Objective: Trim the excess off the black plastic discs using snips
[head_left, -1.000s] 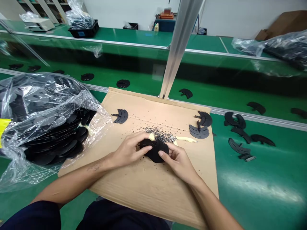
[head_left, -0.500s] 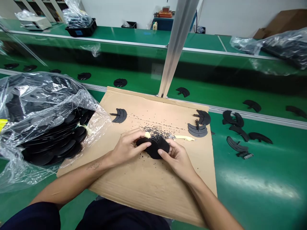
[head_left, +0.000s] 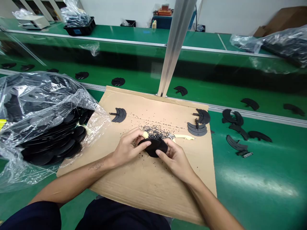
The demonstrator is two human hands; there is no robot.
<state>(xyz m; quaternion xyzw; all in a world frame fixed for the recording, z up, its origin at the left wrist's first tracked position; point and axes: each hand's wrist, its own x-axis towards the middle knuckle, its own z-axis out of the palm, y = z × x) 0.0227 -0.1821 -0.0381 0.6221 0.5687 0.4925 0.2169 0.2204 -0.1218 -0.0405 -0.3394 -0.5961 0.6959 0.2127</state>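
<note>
L grip (head_left: pixel 128 147) and R grip (head_left: pixel 177 161) are both pinching one black part (head_left: pixel 153 147), holding it btwn them above the cardboard (head_left: pixel 144 182). Risk, imo: if either's slipping, the part could be dropping into the loose bits (head_left: pixel 155 130) just beyond; R grip could be nudging the yellow-handled tool (head_left: pixel 184 137) lying just past it. I'm seeing a clear bag (head_left: pixel 72 84) holding many rounded black pcs (head_left: pixel 68 139) well left of L grip; far beyond, a black bin (head_left: pixel 82 30) is carrying bagged stuff (head_left: pixel 75 18).

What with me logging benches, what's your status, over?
Left hand, right hand: on black part. Part over cardboard. Loose black bits, yellow-handled tool beyond it.
</note>
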